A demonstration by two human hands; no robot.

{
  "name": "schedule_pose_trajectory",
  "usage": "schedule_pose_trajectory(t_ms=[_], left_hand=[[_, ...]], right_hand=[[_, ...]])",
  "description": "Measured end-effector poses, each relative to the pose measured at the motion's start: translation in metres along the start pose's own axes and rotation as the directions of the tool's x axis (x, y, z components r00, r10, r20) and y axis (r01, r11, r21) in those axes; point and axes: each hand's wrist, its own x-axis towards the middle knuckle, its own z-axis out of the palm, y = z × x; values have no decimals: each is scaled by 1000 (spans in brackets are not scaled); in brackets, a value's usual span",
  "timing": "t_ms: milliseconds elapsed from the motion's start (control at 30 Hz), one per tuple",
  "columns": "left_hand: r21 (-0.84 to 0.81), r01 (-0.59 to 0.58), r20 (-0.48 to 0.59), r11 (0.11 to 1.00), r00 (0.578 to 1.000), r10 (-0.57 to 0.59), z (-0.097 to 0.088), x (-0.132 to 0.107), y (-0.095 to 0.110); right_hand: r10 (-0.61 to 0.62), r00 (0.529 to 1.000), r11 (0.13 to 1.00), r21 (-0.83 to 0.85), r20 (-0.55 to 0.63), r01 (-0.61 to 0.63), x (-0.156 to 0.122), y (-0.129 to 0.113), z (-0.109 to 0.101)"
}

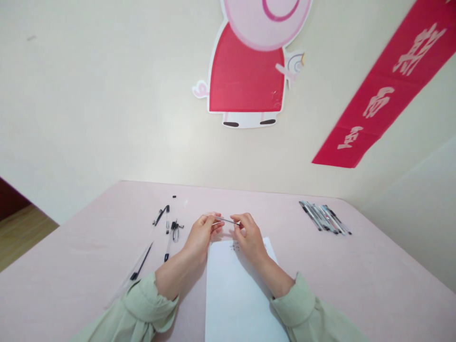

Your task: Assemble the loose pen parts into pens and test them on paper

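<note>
A thin pen refill [230, 221] runs between my two hands above the far edge of a white sheet of paper [235, 289]. My left hand [202, 233] is closed around its left end, and a pale thin line by those fingers is too small to make out. My right hand [250, 236] pinches the dark right end between thumb and fingers. Small dark marks [235, 246] show on the paper, partly behind my right hand.
Loose pen parts lie on the pink table [89, 247] to the left, including a black pen cap [166, 257], a dark refill [146, 259] and a small black piece [174, 196]. A bunch of several pens [324, 217] rests at the right. A wall [142, 118] stands behind.
</note>
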Motion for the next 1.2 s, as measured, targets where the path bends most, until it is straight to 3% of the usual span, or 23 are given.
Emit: schedule_pose_trajectory(t_ms=[200,367,600,733,1200], left_hand=[[-25,72,59,997,996,-70,3,-7,-4],[-48,135,88,990,988,-130,6,-10,-5],[-166,66,9,984,998,-65,2,2,4],[-198,48,-53,979,997,-59,2,4,9],[-201,49,-38,978,998,-57,1,4,2]], right_hand=[[-103,995,988,118,14,100,0,-5,0],[-131,990,971,209,59,116,-2,-12,-3],[100,984,980,184,-150,-72,0,-3,-3],[221,959,969,149,-175,-196,1,-1,-1],[81,995,996,43,-64,-78,-6,-1,6]])
